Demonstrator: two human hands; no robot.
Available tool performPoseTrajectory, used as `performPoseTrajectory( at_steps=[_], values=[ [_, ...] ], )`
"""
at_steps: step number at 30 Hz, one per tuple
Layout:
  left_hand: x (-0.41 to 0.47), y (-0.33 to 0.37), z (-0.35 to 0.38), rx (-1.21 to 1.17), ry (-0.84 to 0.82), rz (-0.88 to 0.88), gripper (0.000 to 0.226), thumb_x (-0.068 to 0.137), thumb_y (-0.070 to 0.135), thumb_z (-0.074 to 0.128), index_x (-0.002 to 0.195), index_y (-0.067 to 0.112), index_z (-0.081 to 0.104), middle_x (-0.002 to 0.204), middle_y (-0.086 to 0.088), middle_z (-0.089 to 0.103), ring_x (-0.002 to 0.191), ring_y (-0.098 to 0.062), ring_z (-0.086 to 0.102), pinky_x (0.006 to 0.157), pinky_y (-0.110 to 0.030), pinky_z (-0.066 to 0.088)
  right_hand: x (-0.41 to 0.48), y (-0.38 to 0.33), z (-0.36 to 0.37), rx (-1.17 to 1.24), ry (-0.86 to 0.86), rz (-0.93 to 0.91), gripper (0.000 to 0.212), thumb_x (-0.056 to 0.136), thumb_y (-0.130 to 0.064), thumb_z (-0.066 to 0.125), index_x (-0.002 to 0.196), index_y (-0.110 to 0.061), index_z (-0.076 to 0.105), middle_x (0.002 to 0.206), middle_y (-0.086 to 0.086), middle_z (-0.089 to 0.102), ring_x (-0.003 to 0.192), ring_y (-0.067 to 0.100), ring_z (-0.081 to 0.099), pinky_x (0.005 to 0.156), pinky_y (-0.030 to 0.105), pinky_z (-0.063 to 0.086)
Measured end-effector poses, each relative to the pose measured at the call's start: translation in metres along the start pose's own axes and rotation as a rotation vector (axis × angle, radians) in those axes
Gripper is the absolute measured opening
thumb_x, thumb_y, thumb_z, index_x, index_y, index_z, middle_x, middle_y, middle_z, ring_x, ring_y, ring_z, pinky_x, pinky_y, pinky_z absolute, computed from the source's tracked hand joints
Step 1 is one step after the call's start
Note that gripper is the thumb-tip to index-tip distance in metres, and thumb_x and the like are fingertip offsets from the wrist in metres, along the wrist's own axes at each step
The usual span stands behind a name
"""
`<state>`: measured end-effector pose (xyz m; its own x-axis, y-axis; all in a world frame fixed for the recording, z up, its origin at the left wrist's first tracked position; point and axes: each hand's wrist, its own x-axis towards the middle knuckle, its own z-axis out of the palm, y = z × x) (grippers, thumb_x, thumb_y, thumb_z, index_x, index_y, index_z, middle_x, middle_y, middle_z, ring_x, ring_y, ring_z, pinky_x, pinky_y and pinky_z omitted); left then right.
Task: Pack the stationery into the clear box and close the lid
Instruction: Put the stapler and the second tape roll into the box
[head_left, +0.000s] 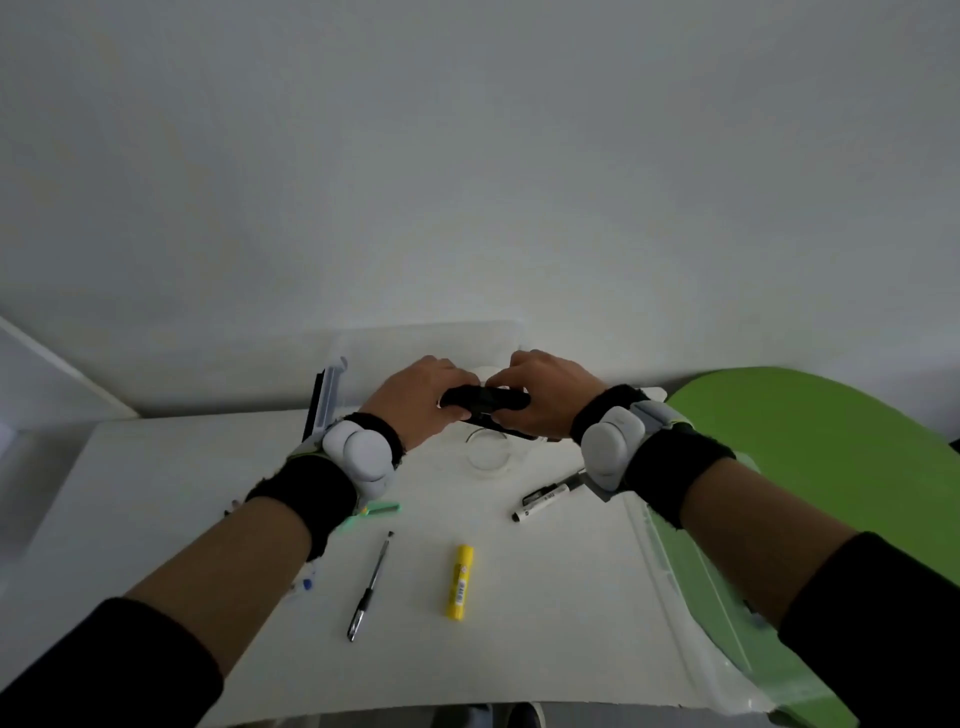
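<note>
Both hands are at the far middle of the table (519, 597), and together they hold one black object (485, 399); what it is exactly I cannot tell, maybe a stapler or a case. Its long axis lies from 9 to 3 o'clock, across the view. The left hand (415, 400) has its fingers (457, 413) clenched on the 9 o'clock end, and the right hand (545, 397) is grasping the 3 o'clock end, so neither hand is free at this moment. The clear box (431, 343) stands just behind the hands, at 12 o'clock from them, against the wall, and it is very faint; I judge that it is open, but its lid is not sure to me. So the coming move is, I think, a short carry toward 12 o'clock, and the black object should keep its 9-to-3 direction if the box is long the same way. The other stationery lies nearer to the person: a black marker (548, 498) at about 5 o'clock from the right hand, a yellow glue stick (460, 582) and a pen (371, 587) at 6 o'clock, both with the long axis almost 12 to 6, and a green piece (382, 509) under the left wrist. The marker is nearer to the right hand, the pen and the green piece are nearer to the left one.
</note>
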<state>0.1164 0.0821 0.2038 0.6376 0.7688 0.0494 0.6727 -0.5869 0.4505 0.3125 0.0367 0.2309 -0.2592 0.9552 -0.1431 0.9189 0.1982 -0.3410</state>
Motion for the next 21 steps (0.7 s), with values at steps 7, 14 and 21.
performPoseTrajectory(
  at_steps=[7,14,21],
  values=[
    [0.04,-0.05,0.019,-0.064,-0.083,0.023,0.035,0.082,0.016,0.068,0.117,0.018,0.064,0.107,-0.006,0.064,0.1,-0.025,0.054,0.087,-0.034,0.044,0.046,0.009,0.024,-0.018,0.005,0.107,0.025,0.085,-0.041,0.053,0.102,-0.029,0.066,0.094,0.002,0.056,0.09,0.024,0.058,0.068,0.03,0.036],
    [0.074,-0.096,0.05,-0.139,-0.192,-0.199,0.055,0.082,0.027,0.071,0.133,0.017,0.049,0.12,-0.003,0.059,0.11,-0.021,0.055,0.093,-0.03,0.043,0.075,0.023,0.048,-0.066,-0.037,0.21,0.025,0.084,-0.036,0.053,0.09,-0.016,0.067,0.09,0.003,0.058,0.083,0.026,0.062,0.07,0.029,0.038],
    [0.105,-0.133,0.092,-0.127,-0.445,-0.355,0.038,0.079,0.032,0.073,0.112,0.016,0.062,0.109,-0.003,0.068,0.102,-0.023,0.063,0.088,-0.028,0.045,0.094,0.033,0.065,-0.083,-0.053,0.277,0.031,0.086,-0.04,0.051,0.093,-0.011,0.06,0.098,0.006,0.06,0.086,0.028,0.063,0.095,0.042,0.043]
  ],
)
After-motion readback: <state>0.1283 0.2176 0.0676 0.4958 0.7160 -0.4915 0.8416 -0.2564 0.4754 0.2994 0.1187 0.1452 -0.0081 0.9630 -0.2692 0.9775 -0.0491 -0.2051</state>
